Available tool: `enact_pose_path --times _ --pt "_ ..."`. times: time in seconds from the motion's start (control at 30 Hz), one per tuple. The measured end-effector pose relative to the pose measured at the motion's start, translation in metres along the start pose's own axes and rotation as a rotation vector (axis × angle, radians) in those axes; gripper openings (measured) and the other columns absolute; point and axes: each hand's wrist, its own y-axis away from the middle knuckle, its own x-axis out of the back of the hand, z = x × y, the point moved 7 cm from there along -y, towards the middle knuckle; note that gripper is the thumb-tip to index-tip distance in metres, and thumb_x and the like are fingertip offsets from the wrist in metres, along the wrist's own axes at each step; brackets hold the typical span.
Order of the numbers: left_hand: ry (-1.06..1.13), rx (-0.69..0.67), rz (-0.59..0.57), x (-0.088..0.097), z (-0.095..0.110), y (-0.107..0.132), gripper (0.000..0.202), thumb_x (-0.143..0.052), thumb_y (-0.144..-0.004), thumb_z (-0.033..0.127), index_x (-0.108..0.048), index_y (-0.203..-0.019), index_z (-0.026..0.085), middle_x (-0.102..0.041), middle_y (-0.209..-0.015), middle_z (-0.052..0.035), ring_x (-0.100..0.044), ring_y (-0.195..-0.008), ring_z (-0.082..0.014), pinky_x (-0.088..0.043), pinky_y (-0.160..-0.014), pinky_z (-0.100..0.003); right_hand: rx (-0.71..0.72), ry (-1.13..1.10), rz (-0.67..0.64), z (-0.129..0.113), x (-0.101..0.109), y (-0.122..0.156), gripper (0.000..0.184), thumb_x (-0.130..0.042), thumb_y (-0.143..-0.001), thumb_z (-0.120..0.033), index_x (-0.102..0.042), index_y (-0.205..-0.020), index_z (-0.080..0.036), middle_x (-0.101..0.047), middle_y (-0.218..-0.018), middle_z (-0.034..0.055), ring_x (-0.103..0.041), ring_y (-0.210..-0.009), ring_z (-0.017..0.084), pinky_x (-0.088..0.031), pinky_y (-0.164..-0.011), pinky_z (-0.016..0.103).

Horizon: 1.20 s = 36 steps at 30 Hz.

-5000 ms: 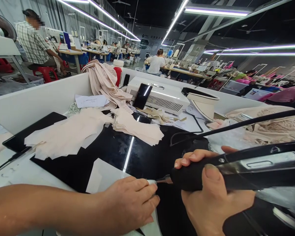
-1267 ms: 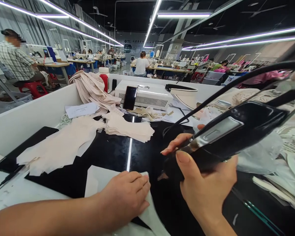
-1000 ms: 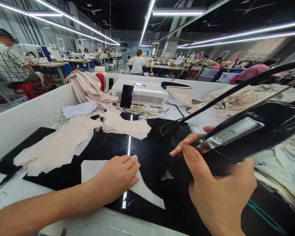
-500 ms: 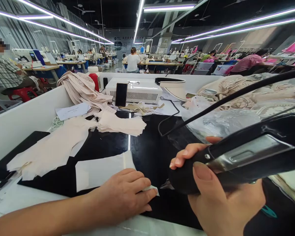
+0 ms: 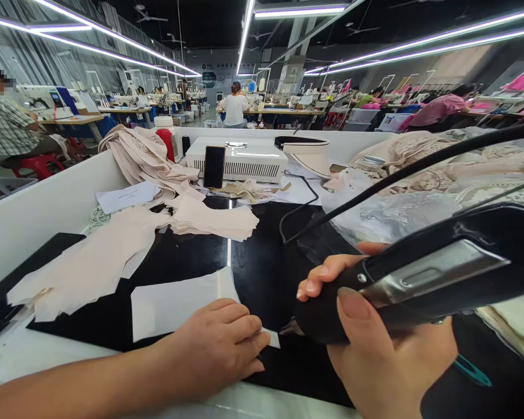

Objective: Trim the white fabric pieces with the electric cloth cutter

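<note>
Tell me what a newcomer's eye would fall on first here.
Likely the big black tool in the right hand, its metal tip close to the end of the white piece under the left hand. Then the pale pink pieces heaped at the left. Behind, a phone stands upright before a white box.

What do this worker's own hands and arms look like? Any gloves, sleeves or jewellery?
Both the left hand and the right hand are ungloved, with no ring in sight. The left forearm shows no sleeve, watch or bracelet. A rounded thumbnail shows on the right hand. Most of the right forearm is out of view.
</note>
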Motion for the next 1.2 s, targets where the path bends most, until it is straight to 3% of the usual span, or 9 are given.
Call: enact_pose_path --times 0.83,1.2 --pt "-0.031 0.008 -0.027 0.0003 0.0024 0.0 0.03 -0.078 -0.134 0.045 -0.083 -0.142 0.016 -0.088 -0.126 -0.0073 -0.083 -0.115 -0.0227 -0.07 -0.108 -0.035 -0.017 -0.006 -0.015 0.0011 -0.0013 0.0028 0.05 -0.114 -0.099 -0.06 -0.083 -0.127 -0.034 -0.083 -0.086 -0.0039 -0.076 -0.06 0.02 -0.072 -0.058 0.037" --pt "-0.054 0.008 -0.066 -0.0047 0.0024 0.0008 0.03 -0.078 -0.134 0.045 -0.083 -0.144 0.017 -0.084 -0.125 -0.0088 -0.08 -0.116 -0.0243 -0.068 -0.108 -0.034 -0.016 -0.013 -0.015 -0.0036 0.004 0.0043 0.047 -0.113 -0.099 -0.059 -0.084 -0.126 -0.034 -0.079 -0.084 -0.0038 -0.073 -0.06 0.022 -0.068 -0.056 0.039"
